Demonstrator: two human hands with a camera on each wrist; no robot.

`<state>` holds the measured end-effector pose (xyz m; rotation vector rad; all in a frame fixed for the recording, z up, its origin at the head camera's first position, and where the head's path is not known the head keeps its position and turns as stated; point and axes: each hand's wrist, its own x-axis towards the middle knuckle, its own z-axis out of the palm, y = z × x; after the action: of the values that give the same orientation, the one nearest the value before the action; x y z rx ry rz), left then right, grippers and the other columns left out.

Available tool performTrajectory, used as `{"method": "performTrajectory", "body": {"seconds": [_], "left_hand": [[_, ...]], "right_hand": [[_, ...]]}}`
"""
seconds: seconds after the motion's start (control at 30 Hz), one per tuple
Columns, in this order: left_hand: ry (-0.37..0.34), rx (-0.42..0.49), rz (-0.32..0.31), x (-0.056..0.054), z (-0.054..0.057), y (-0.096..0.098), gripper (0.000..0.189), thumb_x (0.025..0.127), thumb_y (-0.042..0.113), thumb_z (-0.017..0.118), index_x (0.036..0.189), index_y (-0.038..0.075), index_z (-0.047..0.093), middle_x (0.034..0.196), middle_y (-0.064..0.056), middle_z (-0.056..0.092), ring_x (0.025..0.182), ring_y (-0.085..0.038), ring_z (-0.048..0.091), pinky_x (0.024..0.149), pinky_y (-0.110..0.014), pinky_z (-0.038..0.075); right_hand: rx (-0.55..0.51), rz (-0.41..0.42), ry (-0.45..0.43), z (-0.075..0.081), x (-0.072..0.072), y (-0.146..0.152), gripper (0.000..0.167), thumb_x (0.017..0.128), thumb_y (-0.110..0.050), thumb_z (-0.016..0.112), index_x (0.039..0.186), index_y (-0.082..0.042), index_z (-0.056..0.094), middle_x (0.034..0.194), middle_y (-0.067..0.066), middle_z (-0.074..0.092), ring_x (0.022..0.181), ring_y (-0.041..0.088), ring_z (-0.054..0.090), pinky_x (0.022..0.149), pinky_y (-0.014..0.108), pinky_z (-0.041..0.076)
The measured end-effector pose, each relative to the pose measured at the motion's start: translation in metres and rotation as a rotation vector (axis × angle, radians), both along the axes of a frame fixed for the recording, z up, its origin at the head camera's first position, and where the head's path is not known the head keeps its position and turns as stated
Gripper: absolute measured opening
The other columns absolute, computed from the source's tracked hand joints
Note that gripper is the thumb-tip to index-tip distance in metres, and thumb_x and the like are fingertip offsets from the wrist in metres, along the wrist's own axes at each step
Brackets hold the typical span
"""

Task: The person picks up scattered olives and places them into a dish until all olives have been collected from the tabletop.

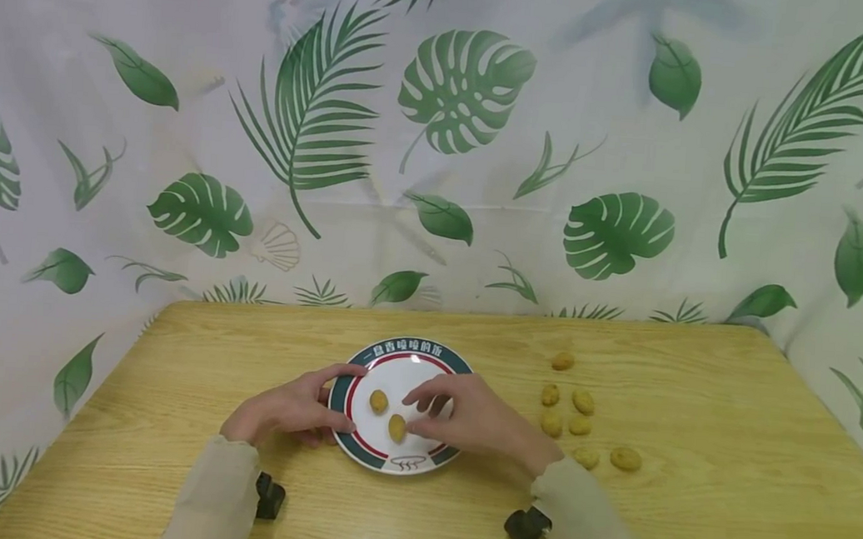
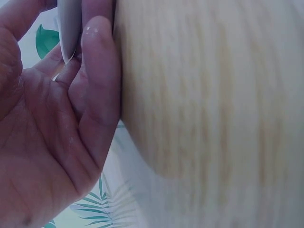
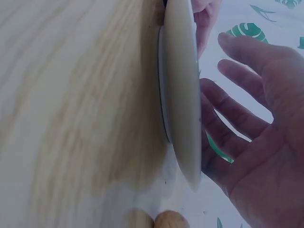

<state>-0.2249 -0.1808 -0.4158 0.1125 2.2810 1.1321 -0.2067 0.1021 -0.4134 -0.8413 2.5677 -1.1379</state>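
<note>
A round white plate (image 1: 415, 379) with a dark teal rim and red ring lies on the table. My left hand (image 1: 290, 406) grips its left edge, thumb and a finger over the rim and other fingers lower down; in the left wrist view the plate's edge (image 2: 70, 31) sits among the fingers. Two small yellow-brown potatoes lie on the plate, an upper-left potato (image 1: 379, 401) and a lower potato (image 1: 397, 428). Above the plate hovers my right hand (image 1: 474, 414), its thumb tip close beside the lower potato. In the right wrist view its fingers (image 3: 232, 111) are loosely bent around nothing.
Right of the plate, several more small potatoes are scattered on the wooden table (image 1: 684, 521), including a far potato (image 1: 563, 360) and a near-right potato (image 1: 624, 459). A leaf-patterned curtain (image 1: 477, 256) hangs behind the table and along its sides.
</note>
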Motion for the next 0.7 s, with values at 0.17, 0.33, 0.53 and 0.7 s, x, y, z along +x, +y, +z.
{"method": "performTrajectory", "body": {"seconds": [0.17,0.33,0.53,0.7], "left_hand": [[0.004,0.008,-0.002,0.001,0.001,0.000,0.075,0.089,0.021,0.079,0.152,0.034,0.042,0.103,-0.009,0.066,0.074,-0.021,0.063,0.062,-0.029,0.051],[0.011,0.013,-0.007,0.001,0.001,0.000,0.075,0.088,0.021,0.080,0.152,0.033,0.042,0.102,-0.008,0.066,0.072,-0.020,0.063,0.062,-0.028,0.051],[0.008,0.003,-0.002,0.001,0.001,0.000,0.076,0.088,0.021,0.080,0.152,0.033,0.042,0.102,-0.008,0.066,0.073,-0.020,0.063,0.062,-0.028,0.051],[0.007,0.002,-0.004,0.001,0.001,0.000,0.075,0.088,0.021,0.080,0.152,0.033,0.042,0.101,-0.008,0.066,0.072,-0.019,0.062,0.061,-0.028,0.051]], "right_hand": [[-0.011,-0.010,0.000,0.004,0.001,0.007,0.028,0.092,-0.031,0.077,0.117,-0.018,0.075,0.095,-0.011,0.069,0.088,0.011,0.061,0.075,0.024,0.053],[-0.023,-0.009,0.065,0.007,-0.001,0.017,0.028,0.092,-0.030,0.077,0.116,-0.015,0.075,0.092,-0.010,0.069,0.082,0.010,0.060,0.072,0.023,0.053],[-0.025,-0.046,0.084,0.010,-0.001,0.030,0.030,0.092,-0.030,0.077,0.117,-0.015,0.074,0.092,-0.010,0.068,0.082,0.010,0.059,0.073,0.022,0.052],[-0.026,-0.070,0.094,0.012,-0.001,0.039,0.030,0.092,-0.029,0.077,0.118,-0.014,0.074,0.092,-0.008,0.069,0.086,0.012,0.060,0.073,0.022,0.052]]}}
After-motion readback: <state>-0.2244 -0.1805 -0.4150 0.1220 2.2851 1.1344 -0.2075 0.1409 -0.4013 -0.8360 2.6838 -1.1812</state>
